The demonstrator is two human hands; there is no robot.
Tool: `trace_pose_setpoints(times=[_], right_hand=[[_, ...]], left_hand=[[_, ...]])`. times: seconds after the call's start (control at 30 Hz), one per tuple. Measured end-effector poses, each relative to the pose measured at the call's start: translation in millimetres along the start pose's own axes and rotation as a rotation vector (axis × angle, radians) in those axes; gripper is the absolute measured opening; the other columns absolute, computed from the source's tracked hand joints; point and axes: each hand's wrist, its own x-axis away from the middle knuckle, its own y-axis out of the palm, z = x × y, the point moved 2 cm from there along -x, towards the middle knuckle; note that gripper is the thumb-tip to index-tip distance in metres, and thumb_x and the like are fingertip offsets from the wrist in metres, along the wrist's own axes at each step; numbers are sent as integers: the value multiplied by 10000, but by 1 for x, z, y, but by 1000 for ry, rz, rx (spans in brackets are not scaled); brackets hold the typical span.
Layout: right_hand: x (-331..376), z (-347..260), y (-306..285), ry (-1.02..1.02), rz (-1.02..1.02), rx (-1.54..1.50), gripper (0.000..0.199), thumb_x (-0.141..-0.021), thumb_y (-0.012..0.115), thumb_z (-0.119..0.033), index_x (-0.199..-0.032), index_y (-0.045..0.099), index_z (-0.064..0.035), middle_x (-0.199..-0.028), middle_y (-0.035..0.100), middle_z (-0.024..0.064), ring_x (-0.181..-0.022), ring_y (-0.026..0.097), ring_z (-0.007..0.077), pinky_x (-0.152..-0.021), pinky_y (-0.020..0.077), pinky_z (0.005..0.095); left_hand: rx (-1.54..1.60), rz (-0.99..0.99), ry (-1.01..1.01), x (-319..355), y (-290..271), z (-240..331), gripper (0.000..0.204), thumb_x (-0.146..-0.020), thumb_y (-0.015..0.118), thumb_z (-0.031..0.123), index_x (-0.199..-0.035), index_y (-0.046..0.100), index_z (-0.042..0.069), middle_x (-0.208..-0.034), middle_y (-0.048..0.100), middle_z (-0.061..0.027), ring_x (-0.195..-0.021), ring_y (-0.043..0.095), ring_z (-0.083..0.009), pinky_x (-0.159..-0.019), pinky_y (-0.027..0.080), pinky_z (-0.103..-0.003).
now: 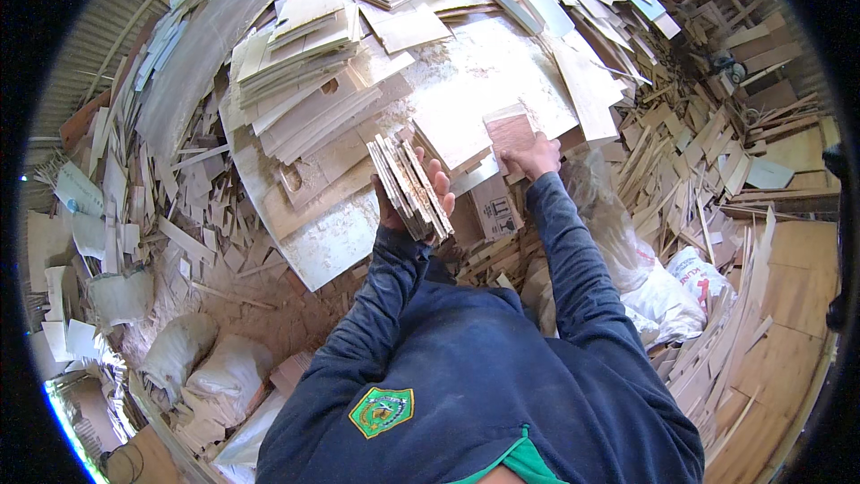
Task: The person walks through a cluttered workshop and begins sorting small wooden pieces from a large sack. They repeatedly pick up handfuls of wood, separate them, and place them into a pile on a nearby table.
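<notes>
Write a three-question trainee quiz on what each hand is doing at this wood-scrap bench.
1. True or false: the left hand holds a stack of thin wood pieces.
2. What does the right hand grip?
A. reddish-brown square panel
B. hammer
C. white sack
3. Fill in: the bench top is dusted with ____.

Key: 1 true; 2 A; 3 sawdust.

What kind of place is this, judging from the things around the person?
Probably a woodworking or plywood workshop. Offcut boards lie stacked on a dusty worktable, wood scraps cover the floor, and filled sacks stand nearby. The left hand holds a bundle of thin wood pieces.
</notes>
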Motion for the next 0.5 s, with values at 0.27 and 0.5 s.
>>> trace_pose_setpoints(times=[0.27, 0.5], right_hand=[[2, -8, -35, -210, 305, -894, 371, -818, 738, -221, -1058, 671, 53, -860, 698, 131, -774, 648, 169, -728, 528, 303], [43, -78, -29, -433, 10, -826, 290, -864, 710, -246, -1026, 700, -6, -802, 686, 93, -708, 636, 170, -653, 513, 280]], left_hand=[[-535, 518, 487, 8, -23, 18, 663, -852, 521, 685, -1204, 607, 130, -967, 708, -73, -784, 706, -238, -612, 612, -372], [-191, 54, 139, -1, -11, 17, 768, -829, 574, 665, -1381, 471, 140, -1257, 576, -200, -1050, 615, -338, -770, 579, -456]])
